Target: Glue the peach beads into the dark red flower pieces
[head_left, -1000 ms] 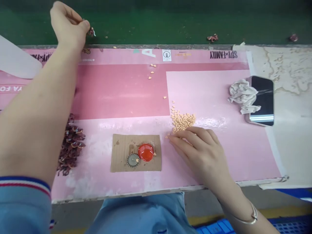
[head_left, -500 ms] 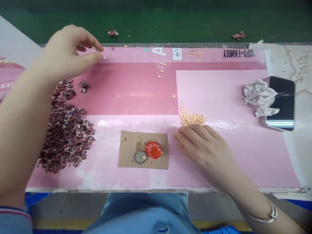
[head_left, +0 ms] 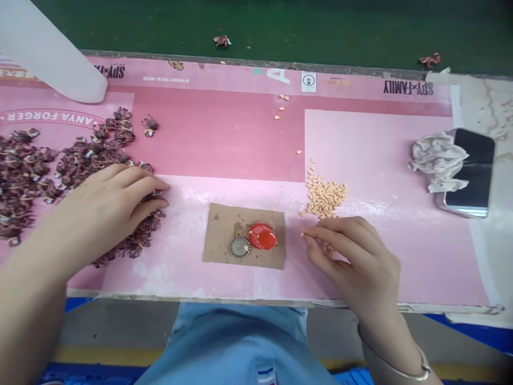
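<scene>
Cardboard (head_left: pixel 219 235) bears one red disc (head_left: pixel 263 237), one grey cap (head_left: pixel 239 247). Left of it, left hand (head_left: pixel 114 198) covers dark pieces (head_left: pixel 96 152), grip indeterminable; right, right hand (head_left: pixel 358 256) pinches one beige chip (head_left: pixel 302 234).

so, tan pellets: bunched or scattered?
Mostly bunched: the tan pellets crowd together by the right hand; a few lie scattered farther off.

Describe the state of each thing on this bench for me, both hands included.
Dark pieces: loosely piled, one apart.
Beige pieces: heaped, some scattered.
Cardboard: flat, stained.
Metal cap: lying on the cardboard, beige bit at its side.
Red dish: glossy, beside the metal cap.
Phone: screen mostly dark, partly covered.
Paper: crumpled, on the phone.
Left hand: curved over dark pieces, grip unclear.
Right hand: pinching a beige piece.
</scene>
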A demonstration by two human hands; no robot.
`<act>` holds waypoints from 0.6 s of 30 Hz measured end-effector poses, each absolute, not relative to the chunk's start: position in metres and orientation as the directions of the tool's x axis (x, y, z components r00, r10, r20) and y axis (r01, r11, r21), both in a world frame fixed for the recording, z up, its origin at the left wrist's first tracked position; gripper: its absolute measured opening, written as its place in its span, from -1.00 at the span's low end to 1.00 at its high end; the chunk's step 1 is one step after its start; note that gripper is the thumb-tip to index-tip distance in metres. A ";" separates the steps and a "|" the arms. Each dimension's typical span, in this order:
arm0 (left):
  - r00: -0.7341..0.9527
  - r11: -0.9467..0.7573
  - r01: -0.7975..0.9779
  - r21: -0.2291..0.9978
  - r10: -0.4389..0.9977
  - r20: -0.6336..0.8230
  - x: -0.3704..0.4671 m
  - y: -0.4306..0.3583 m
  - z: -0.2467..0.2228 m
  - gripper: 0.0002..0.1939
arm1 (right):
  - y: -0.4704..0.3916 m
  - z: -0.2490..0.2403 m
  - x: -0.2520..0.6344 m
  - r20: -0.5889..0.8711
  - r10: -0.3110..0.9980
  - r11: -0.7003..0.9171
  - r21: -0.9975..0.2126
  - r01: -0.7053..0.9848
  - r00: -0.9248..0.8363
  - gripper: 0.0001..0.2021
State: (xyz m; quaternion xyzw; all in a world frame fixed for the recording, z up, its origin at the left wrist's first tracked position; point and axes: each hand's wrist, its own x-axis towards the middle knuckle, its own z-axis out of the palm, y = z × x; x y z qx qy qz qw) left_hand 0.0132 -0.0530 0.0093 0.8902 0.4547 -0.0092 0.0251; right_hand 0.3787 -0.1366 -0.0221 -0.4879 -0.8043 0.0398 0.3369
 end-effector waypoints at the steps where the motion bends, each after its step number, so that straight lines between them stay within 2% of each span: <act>1: 0.584 -0.583 0.812 0.012 0.812 -0.014 0.014 -0.056 0.007 -0.20 | -0.138 -0.022 0.376 0.496 0.825 0.505 -0.430 0.748 -0.272 -0.83; 4: 0.594 -0.593 0.804 -0.028 0.802 0.061 0.015 -0.056 0.003 -0.26 | -0.140 -0.021 0.367 0.473 0.856 0.461 -0.514 0.723 -0.210 -0.84; 7: 0.601 -0.608 0.794 0.016 0.789 0.129 0.015 -0.054 0.003 -0.30 | -0.142 -0.018 0.359 0.468 0.864 0.447 -0.538 0.715 -0.187 -0.84; 10: 0.601 -0.625 0.771 0.124 0.778 0.183 0.017 -0.057 0.004 -0.43 | -0.143 -0.017 0.353 0.483 0.855 0.458 -0.531 0.713 -0.190 -0.83; 13: 0.557 -0.604 0.769 0.208 0.793 0.246 0.025 -0.068 0.010 -0.65 | -0.142 -0.016 0.349 0.501 0.840 0.478 -0.501 0.721 -0.208 -0.80; 16: 0.434 -0.536 0.776 0.332 0.836 0.335 0.040 -0.087 0.016 -0.83 | -0.142 -0.016 0.348 0.513 0.824 0.495 -0.443 0.747 -0.242 -0.78; 18: 0.256 -0.408 0.766 0.496 0.902 0.348 0.052 -0.103 0.018 -0.89 | -0.142 -0.015 0.347 0.511 0.818 0.503 -0.410 0.761 -0.265 -0.77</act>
